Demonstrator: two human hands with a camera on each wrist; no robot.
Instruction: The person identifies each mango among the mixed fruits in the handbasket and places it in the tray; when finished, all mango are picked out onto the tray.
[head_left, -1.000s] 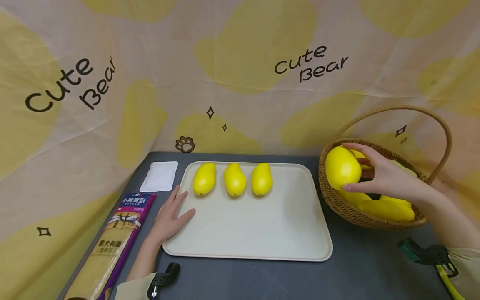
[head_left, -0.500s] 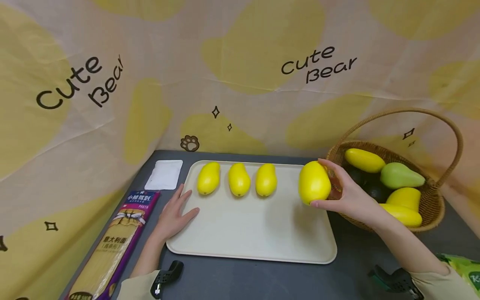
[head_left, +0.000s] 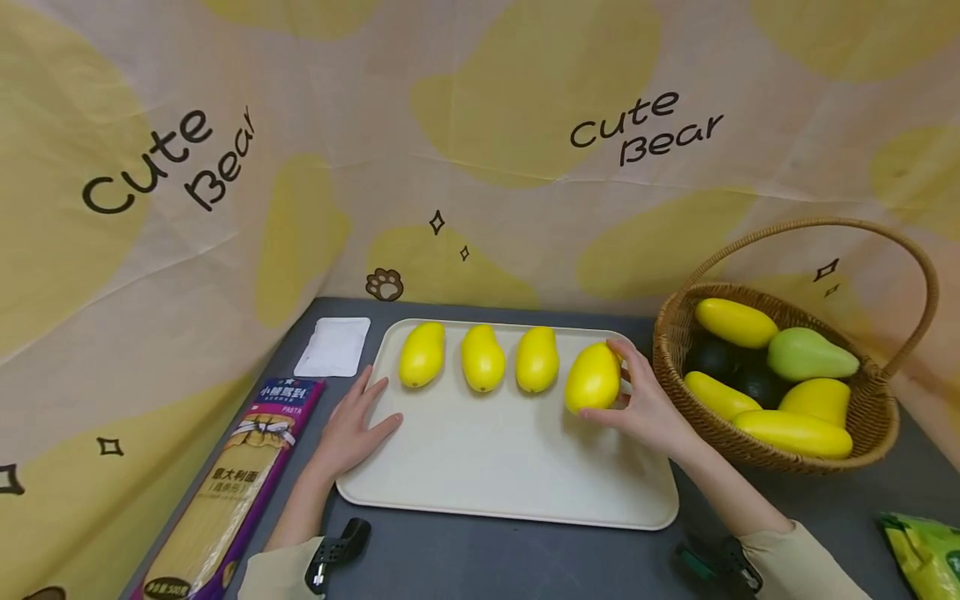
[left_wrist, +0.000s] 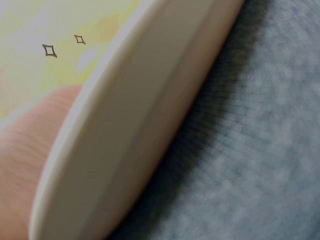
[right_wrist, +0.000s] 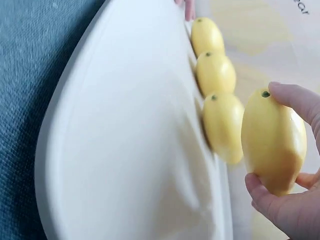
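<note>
My right hand grips a yellow mango between thumb and fingers, at the right part of the white tray. In the right wrist view, the held mango shows its small dark stem spot near a digit. Three more mangoes stand in a row along the tray's back edge: one at the left, one in the middle and one beside the held one. My left hand rests on the tray's left rim with fingers straight. Close up, the left wrist view shows the tray's side.
A wicker basket with a tall handle stands to the right, holding a green pear, dark round produce and several yellow pieces. Left lie a pasta pack and a white packet. A green bag lies front right.
My right hand has carried the mango left out of the basket and down to the tray, beside the row of three. My left hand has stayed on the tray's left rim.
</note>
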